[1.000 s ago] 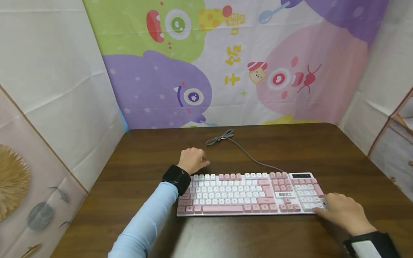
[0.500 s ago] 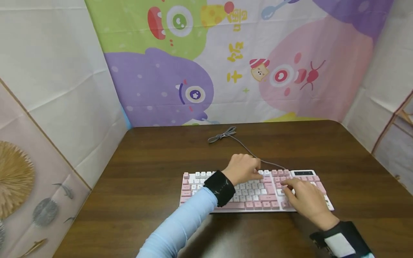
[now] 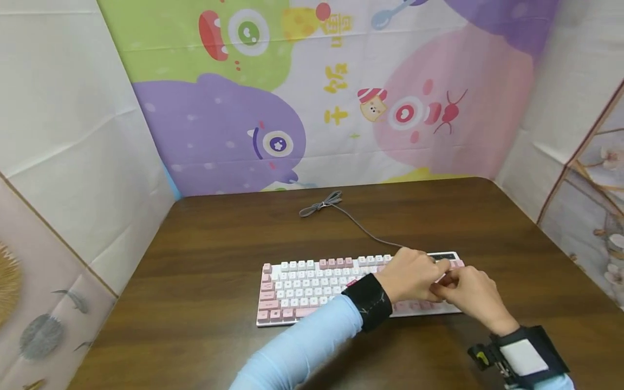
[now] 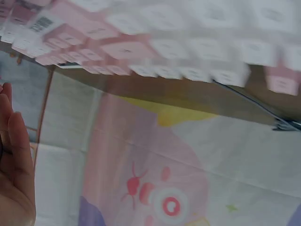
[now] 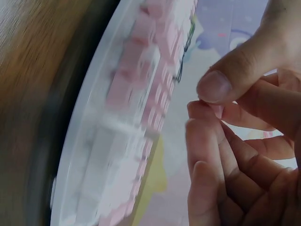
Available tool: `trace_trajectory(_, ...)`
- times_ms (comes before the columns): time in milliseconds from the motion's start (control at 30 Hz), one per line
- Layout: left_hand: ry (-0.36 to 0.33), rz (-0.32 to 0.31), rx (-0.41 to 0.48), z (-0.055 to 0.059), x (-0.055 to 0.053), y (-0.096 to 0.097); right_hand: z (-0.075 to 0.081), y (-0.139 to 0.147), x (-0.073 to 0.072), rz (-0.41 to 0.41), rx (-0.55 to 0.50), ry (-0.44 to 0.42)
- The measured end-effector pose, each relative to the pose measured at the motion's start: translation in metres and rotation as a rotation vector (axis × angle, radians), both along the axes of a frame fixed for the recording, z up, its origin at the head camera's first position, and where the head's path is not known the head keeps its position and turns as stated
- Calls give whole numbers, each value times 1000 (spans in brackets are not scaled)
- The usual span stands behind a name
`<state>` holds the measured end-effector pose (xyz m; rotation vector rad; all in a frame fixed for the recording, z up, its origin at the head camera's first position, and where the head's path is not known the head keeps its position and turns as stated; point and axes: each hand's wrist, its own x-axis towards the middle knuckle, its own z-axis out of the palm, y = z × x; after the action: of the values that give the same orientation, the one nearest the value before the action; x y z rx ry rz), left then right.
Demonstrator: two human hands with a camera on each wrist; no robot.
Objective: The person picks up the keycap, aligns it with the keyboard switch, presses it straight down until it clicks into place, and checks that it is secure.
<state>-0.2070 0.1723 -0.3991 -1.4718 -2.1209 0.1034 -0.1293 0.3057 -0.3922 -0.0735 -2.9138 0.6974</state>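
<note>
A white and pink keyboard lies flat on the wooden table. My left hand reaches across its right half, palm side down, hiding many keys. My right hand comes in from the right and meets it over the number pad. Fingertips of both hands are close together, with the left thumb against the fingertips of the right hand in the right wrist view. Whether something small sits between them is hidden. In the left wrist view, fingers of a hand show at the left edge, apart from the keys.
A grey cable runs from the keyboard's back, its end tied in a bundle near the table's far edge. A small bright pink piece shows on the keys beside the left wristband. A cartoon-print cloth hangs behind.
My left hand has moved right from the keyboard's far left corner to its right half. My right hand went left from the right edge, and the two hands now meet. The view shifted slightly.
</note>
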Motion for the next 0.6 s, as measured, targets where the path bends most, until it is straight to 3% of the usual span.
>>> trace_trajectory(167, -56, -7, -34, 0, 7, 21, 3, 19, 7, -95, -9, -96)
trace_trajectory(367, -55, -8, 30, -6, 14, 45, 6, 39, 13, -207, -16, -194)
trace_trajectory(600, -188, 26, -85, -10, 16, 60, -10, 59, 12, -197, 24, -150)
